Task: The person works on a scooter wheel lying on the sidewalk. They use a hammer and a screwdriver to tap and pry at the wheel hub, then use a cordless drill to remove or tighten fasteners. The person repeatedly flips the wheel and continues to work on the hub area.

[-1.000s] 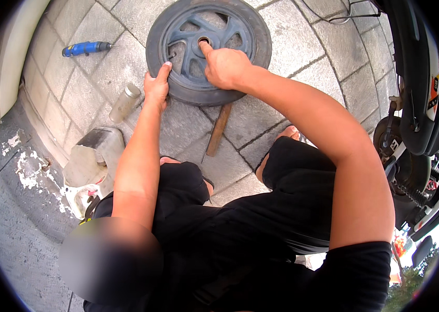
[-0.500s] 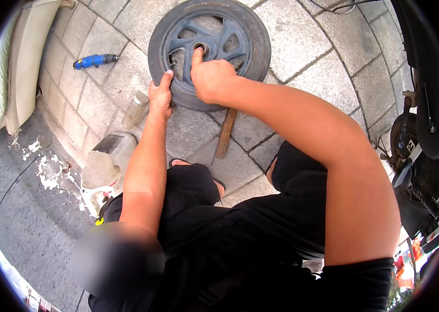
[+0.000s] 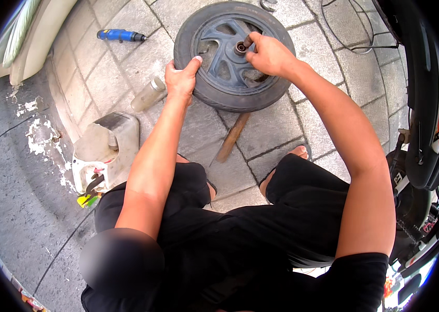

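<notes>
A scooter wheel [image 3: 269, 92] with a black tyre and dark spoked rim lies in front of me. My left hand [image 3: 182, 80] grips its near left edge, thumb over the tyre's sidewall and fingers below. My right hand [image 3: 271, 54] is at the wheel's hub [image 3: 240, 48], index finger and thumb apart beside the round centre hole, other fingers curled. The index fingertip looks dark. I see nothing held in that hand. A wooden handle [image 3: 233, 138] sticks out from beneath the tyre toward me; its other end is hidden.
Left of the wheel are a blue power screwdriver [image 3: 121, 35], a lidded clear jar [image 3: 148, 94] and a cut-open white plastic jug [image 3: 132, 132] with tools. A black cable [image 3: 369, 36] lies at the far right. A motorbike [image 3: 427, 140] stands at right, a pale panel [image 3: 40, 39] at left.
My right index finger has come out of the hub hole to its right side, with the thumb now apart from it. The view has shifted; my left hand keeps its grip on the wheel.
</notes>
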Demonstrator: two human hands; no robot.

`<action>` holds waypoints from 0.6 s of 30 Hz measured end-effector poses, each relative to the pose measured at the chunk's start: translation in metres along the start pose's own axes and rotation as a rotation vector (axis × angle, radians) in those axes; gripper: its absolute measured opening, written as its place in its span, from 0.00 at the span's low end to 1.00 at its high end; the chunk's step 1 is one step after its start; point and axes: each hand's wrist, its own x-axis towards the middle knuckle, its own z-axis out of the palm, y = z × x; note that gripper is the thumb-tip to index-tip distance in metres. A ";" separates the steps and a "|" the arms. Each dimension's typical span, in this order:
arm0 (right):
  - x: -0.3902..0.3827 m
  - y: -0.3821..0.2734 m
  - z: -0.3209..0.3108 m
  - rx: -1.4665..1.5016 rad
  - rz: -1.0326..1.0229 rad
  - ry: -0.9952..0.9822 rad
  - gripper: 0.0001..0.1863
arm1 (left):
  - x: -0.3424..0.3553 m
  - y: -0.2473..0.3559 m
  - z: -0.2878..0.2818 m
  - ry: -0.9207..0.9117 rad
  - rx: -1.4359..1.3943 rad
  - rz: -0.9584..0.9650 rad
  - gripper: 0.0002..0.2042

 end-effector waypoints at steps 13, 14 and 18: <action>-0.013 0.014 -0.019 0.117 -0.055 0.261 0.21 | -0.020 0.113 0.025 -0.115 0.036 0.185 0.33; -0.014 0.014 -0.022 0.126 -0.056 0.254 0.20 | -0.020 0.120 0.025 -0.091 0.081 0.224 0.35; -0.013 0.020 -0.025 0.193 -0.060 0.283 0.18 | -0.035 0.161 0.031 -0.013 0.371 0.531 0.39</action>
